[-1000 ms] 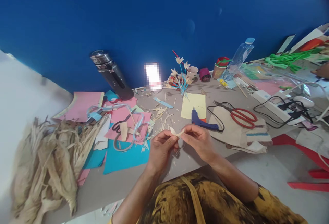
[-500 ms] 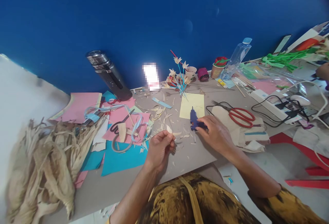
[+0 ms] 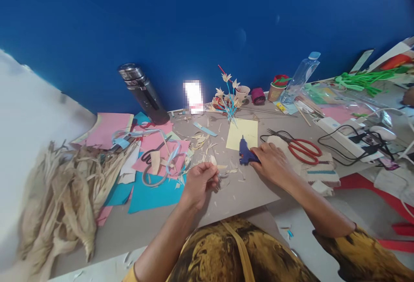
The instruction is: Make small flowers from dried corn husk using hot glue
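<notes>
Thumb and fingers of my left hand [image 3: 202, 180] are closed in a pinch on a small pale corn husk petal [image 3: 213, 160], whose tip sticks up above them. To its right, my right hand [image 3: 271, 161] is curled palm down at the handle end of a dark blue glue gun [image 3: 245, 153]. The gun lies on the table, its nozzle over a pale yellow sheet [image 3: 236, 133]. Behind that sheet stand husk flowers on blue stems [image 3: 229, 96]. Husk scraps [image 3: 202, 142] are strewn in front of and beside my left hand.
Dried husks [image 3: 64, 204] heap at the left, near coloured paper [image 3: 152, 193] and dark-handled scissors [image 3: 150, 155]. A black flask [image 3: 145, 96] leans at the back. Red-handled scissors [image 3: 304, 149] lie on cloth right of my hand; a power strip [image 3: 346, 139] is farther right.
My right hand has slid slightly back along the glue gun's handle, and more of the handle shows. My left hand keeps its pinch almost in place. The view has shifted slightly.
</notes>
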Demonstrator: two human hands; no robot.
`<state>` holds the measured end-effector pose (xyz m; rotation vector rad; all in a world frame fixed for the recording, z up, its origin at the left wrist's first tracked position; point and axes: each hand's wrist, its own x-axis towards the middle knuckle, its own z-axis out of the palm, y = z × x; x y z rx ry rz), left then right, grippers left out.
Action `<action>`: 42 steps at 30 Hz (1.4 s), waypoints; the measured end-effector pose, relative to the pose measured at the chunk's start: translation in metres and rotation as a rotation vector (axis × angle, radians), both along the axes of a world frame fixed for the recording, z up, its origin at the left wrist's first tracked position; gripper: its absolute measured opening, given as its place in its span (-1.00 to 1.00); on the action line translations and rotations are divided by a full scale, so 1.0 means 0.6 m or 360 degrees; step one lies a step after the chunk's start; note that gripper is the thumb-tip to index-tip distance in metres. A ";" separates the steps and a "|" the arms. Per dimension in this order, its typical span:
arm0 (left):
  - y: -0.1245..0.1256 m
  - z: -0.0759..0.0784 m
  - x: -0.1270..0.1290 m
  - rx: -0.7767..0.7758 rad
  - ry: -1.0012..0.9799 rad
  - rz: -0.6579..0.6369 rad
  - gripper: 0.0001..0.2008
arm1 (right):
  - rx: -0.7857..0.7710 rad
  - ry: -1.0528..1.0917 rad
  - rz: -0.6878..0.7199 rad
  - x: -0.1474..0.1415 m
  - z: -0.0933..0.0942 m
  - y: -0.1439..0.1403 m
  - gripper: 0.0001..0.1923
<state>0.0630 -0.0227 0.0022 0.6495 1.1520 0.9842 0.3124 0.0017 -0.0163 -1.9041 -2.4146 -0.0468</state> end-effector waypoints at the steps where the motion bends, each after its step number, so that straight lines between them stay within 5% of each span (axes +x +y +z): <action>1: 0.001 -0.001 0.000 0.0001 0.0016 0.0000 -0.69 | 0.0011 0.0025 0.0012 0.003 -0.001 0.002 -0.70; 9: 0.015 -0.011 0.003 -0.0007 0.0069 0.0028 -0.75 | -0.0141 0.0770 0.0151 0.049 0.020 -0.006 -0.66; 12: 0.019 -0.011 0.005 0.0027 0.0050 -0.0014 -0.76 | -0.0327 0.1069 0.0490 0.052 0.046 -0.032 -0.62; 18: 0.025 -0.011 0.013 0.0068 0.0096 -0.0091 -0.71 | -0.0260 0.1105 0.0962 0.032 0.063 -0.063 -0.62; 42: 0.020 -0.019 0.023 0.0135 0.0119 -0.0157 -0.78 | -0.0338 0.1191 0.0956 0.047 0.034 -0.048 -0.48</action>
